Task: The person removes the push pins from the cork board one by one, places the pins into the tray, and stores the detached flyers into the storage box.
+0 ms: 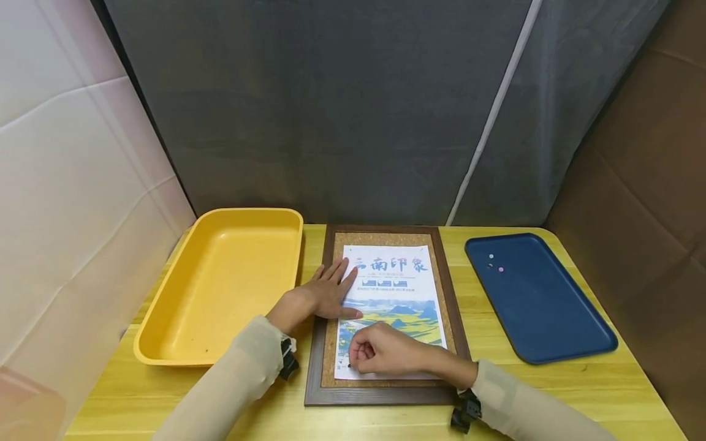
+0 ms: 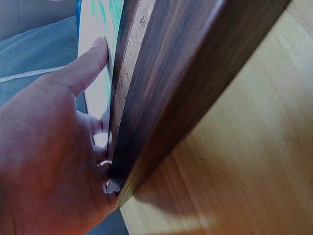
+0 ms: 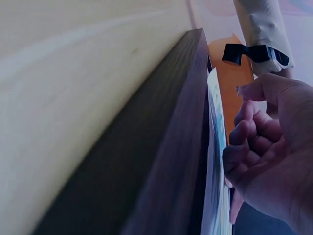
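A printed poster (image 1: 394, 288) with large Chinese characters and a yellow-blue landscape lies on a cork board (image 1: 436, 240) in a dark wooden frame (image 1: 455, 318). Small pins show at its two top corners. My left hand (image 1: 329, 294) rests with spread fingers across the poster's left edge and the frame; the left wrist view shows its thumb (image 2: 88, 66) on the paper. Above the poster's lower left corner, my right hand (image 1: 388, 350) has curled fingers. Between thumb and index finger it pinches a small pushpin (image 3: 238, 91), partly hidden by the fingertips.
A deep yellow tray (image 1: 144, 324) stands left of the frame. On the right lies a dark blue tray (image 1: 551, 306) with several small pins (image 1: 501, 269) near its far left corner. Grey, white and brown sheets enclose the wooden table (image 1: 380, 422).
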